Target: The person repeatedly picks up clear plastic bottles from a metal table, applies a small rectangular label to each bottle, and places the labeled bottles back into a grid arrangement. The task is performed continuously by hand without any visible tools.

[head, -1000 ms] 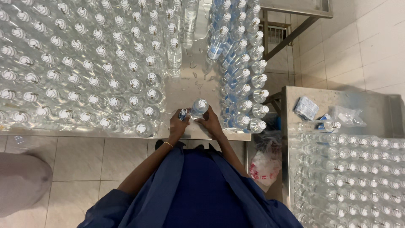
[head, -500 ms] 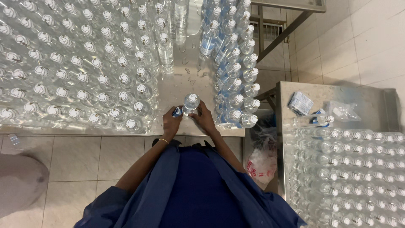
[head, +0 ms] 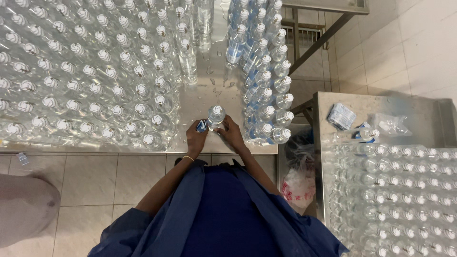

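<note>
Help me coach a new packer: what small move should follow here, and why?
Probably wrap the blue label in the left hand around the bottle the right hand steadies. The plain bottles on the left lack labels; the labelled bottles on the right have them.

Both hands, left (head: 195,139) and right (head: 233,134), reach forward, fingers curled inward.

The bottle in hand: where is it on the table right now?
In the head view, the clear bottle stands near the steel table's front edge, held between the left hand and right hand, in the gap between the unlabelled bottles and blue-labelled bottles.
</note>
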